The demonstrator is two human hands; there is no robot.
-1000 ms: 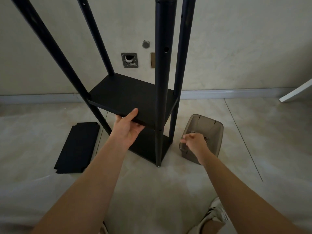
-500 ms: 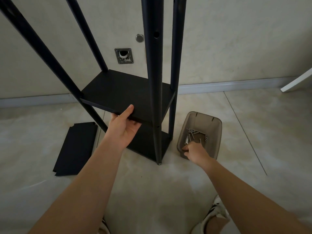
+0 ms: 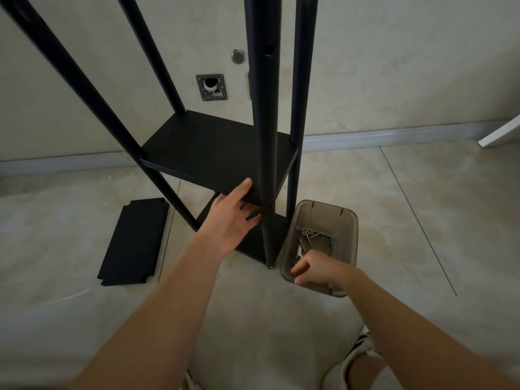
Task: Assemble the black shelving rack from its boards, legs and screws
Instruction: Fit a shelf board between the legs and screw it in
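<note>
The rack (image 3: 219,153) stands upright near the far wall with 4 legs up and 2 boards in it: a low board (image 3: 253,243) close to the floor and a second board (image 3: 213,153) above it. The left hand (image 3: 233,220) props the near edge of that second board from below, thumb lying along the top edge and fingers curled under it, right beside the near leg (image 3: 263,122). I judge this corner is not yet screwed, since the hand carries it and an open hole shows in the leg just there; another empty hole sits higher up the same leg.

The right hand (image 3: 315,270) reaches into the brown bin (image 3: 349,223) on the floor, right of the rack, fingers bent down among the screws (image 3: 318,237); whether it pinches 1 yet I cannot tell, as the fingertips are hidden.

A third board (image 3: 135,243) lies flat on the floor, left of the rack, still to be fitted. So roughly the lower half is built; fastening this board and mounting the third remain
</note>
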